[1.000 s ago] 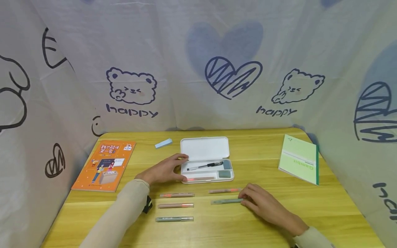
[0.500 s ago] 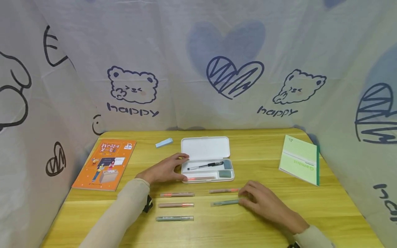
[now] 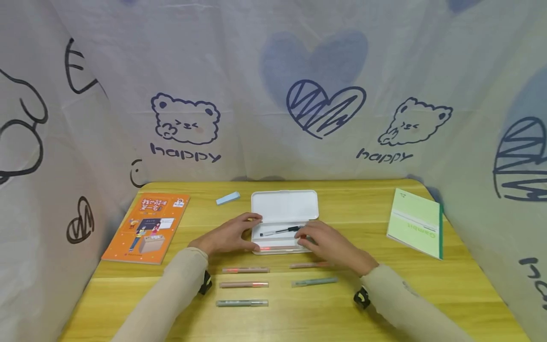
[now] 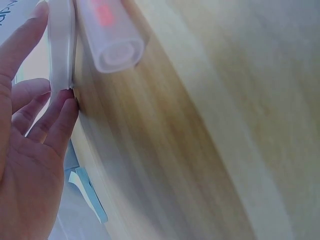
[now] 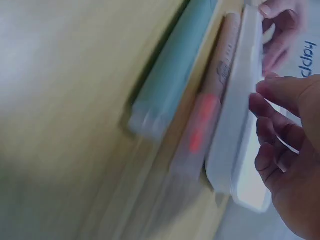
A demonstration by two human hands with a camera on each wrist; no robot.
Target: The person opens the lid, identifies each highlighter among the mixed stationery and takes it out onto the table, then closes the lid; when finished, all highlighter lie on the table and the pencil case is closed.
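Observation:
My left hand (image 3: 231,232) grips the left end of an open white pencil case (image 3: 284,205), thumb on the near edge and fingers at the far side. A black pen (image 3: 278,232) and a pink marker (image 3: 278,249) lie inside it. Above the case's right end is my right hand (image 3: 329,242), its fingers loosely bent over the compartments and hiding that end. In the right wrist view, no object shows between the right hand's fingers (image 5: 272,125). A second pink marker (image 3: 305,265) and a green marker (image 3: 315,282) lie below the right hand.
Two pink markers, one higher (image 3: 245,270) and one lower (image 3: 243,285), lie front left above a green marker (image 3: 242,303). A light blue block (image 3: 228,198) lies behind. An orange book (image 3: 145,228) is left, a green notebook (image 3: 415,223) right. Patterned curtains surround the table.
My right hand has left the right-hand green marker, which stays on the table, and moved up and left over the pencil case's right end. The left hand keeps its place.

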